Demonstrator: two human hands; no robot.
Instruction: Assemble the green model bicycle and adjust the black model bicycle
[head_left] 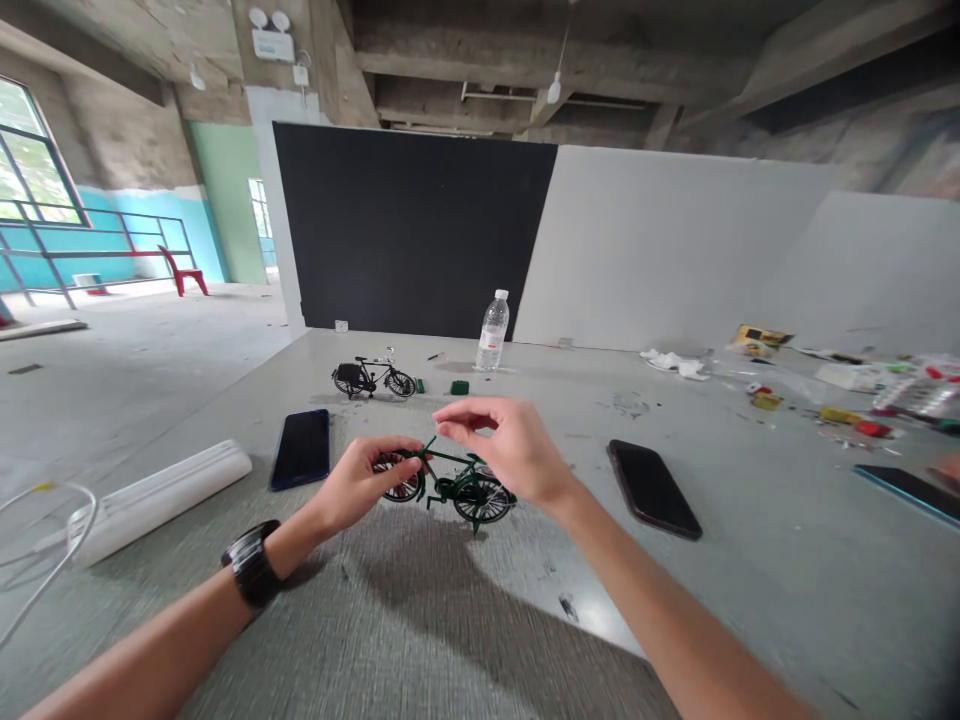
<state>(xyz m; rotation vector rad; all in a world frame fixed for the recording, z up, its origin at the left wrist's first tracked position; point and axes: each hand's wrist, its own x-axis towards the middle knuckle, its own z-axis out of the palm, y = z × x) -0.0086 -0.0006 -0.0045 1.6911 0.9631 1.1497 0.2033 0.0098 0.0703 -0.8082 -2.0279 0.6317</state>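
A small dark green model bicycle [459,488] stands on the grey table [420,620] in front of me. My left hand [361,482], with a black watch on the wrist, is closed around its front wheel and fork. Just above the bicycle's rear, my right hand [504,446] has thumb and forefinger pinched together; whatever they hold is too small to name.
A black model bicycle [373,377] stands farther back, with small green parts [459,387] and a water bottle [493,331] near it. Two dark phones [301,447] [653,487] flank my hands. A white power strip [154,497] lies left; assorted parts clutter [862,400] lies right.
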